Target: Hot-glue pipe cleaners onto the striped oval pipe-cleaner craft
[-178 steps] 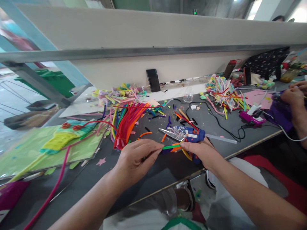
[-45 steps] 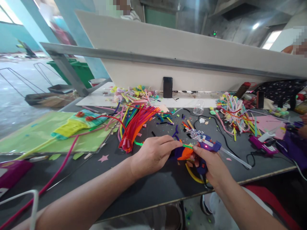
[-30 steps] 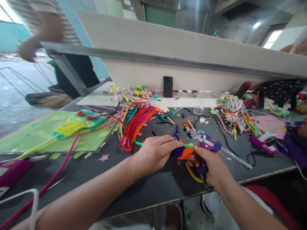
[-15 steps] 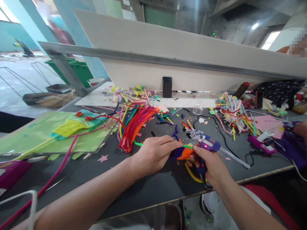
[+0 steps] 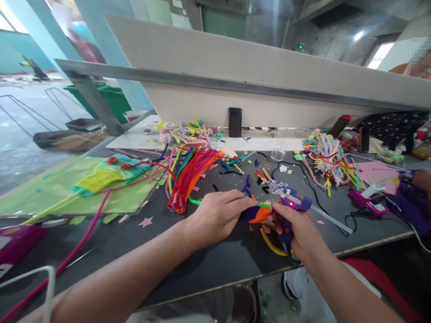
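My left hand [image 5: 218,215] pinches a green pipe cleaner [image 5: 263,205], whose short end sticks out past the fingertips toward the right. My right hand [image 5: 296,229] is wrapped around the handle of a blue glue gun [image 5: 296,203]. Foil covers the gun's nozzle [image 5: 278,187], which points up and left, and a clear glue stick [image 5: 332,219] juts from its back. A small red light glows on its side. Just under the two hands is an orange piece [image 5: 259,214] beside dark purple material, partly hidden by the fingers. A yellow pipe cleaner [image 5: 273,246] curves below.
A bundle of coloured pipe cleaners [image 5: 193,175] lies left of centre, another bundle [image 5: 326,154] at right. A fuzzy yellow-and-teal piece [image 5: 111,172] rests on a green sheet [image 5: 30,190]. A phone [image 5: 235,122] leans at the back. A co-worker's hand [image 5: 422,180] is at far right.
My right hand and the glue gun have shifted very slightly to the right. The left hand stays in place with the green pipe cleaner.
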Available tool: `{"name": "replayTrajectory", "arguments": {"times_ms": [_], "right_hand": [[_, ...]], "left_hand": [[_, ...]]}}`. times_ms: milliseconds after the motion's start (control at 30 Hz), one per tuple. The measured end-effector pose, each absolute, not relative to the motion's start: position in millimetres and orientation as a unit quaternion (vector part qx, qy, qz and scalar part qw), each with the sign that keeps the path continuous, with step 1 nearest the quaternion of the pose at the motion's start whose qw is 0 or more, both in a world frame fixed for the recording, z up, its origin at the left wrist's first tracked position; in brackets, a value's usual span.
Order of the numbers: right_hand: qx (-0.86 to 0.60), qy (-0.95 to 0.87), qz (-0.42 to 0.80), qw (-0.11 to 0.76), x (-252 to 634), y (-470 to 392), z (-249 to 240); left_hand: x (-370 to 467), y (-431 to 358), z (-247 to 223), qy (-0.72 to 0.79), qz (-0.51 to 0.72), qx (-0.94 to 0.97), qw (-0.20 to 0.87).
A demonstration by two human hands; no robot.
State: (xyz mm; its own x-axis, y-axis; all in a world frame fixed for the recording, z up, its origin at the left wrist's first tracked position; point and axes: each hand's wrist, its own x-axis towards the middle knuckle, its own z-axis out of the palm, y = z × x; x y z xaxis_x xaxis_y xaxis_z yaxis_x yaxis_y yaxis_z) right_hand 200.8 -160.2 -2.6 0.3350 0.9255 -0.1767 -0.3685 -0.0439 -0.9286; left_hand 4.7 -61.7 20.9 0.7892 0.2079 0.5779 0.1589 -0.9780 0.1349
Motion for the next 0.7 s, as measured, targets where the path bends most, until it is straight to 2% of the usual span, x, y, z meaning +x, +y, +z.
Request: {"name": "replayTrajectory", "arguments": {"times_ms": [400,567,700], "right_hand": [[-0.543,-0.298,0.446,0.646,215,-167,5],[-0.578,-0.358,0.363,0.637,218,-172,8],[-0.623,-0.427,0.284,0.59,217,-178,12]], "left_hand": [[6,-64,22,0.101,0.305,0.946,0.037],[5,-63,22,0.104,0.302,0.947,0.042],[4,-62,20,0.099,0.3,0.948,0.047]]}}
